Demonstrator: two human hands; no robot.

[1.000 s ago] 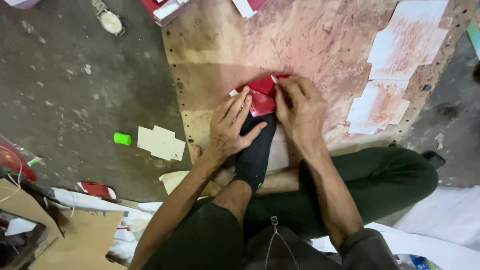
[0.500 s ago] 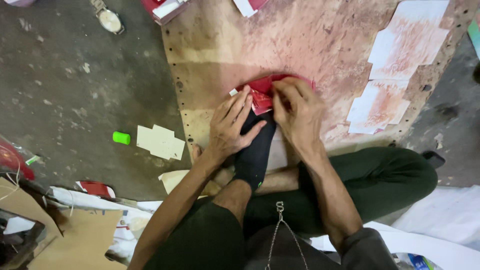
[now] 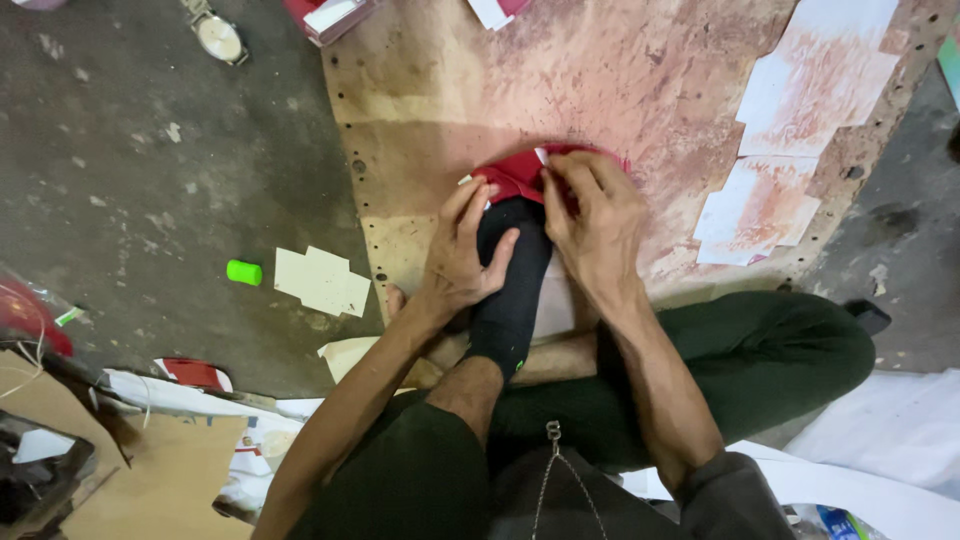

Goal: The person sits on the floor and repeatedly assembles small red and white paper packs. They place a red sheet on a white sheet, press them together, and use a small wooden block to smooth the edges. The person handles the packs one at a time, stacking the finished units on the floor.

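1. Grey concrete floor (image 3: 130, 200) fills the left of the frame, and a stained brown board (image 3: 600, 90) covers the upper middle and right, with pale paper sheets (image 3: 790, 130) stuck along its right side.
2. At the centre of the frame a red piece (image 3: 515, 178) lies on the board, pinned under a foot in a black sock (image 3: 510, 270).
3. Left hand (image 3: 462, 255) rests over the sock with its fingers spread, the fingertips touching the left edge of the red piece; it presses rather than grips.
4. Right hand (image 3: 595, 225) has its fingers curled and pinching the top right edge of the red piece.
5. Most of the red piece is hidden under the sock and both hands, so its full shape is hard to make out; the visible strip runs left to right across the frame.
6. Left of centre lie a small green cap (image 3: 243, 272) and cream paper scraps (image 3: 322, 281).
7. A wristwatch (image 3: 216, 36) sits at the upper left, cut off by the frame's top edge.
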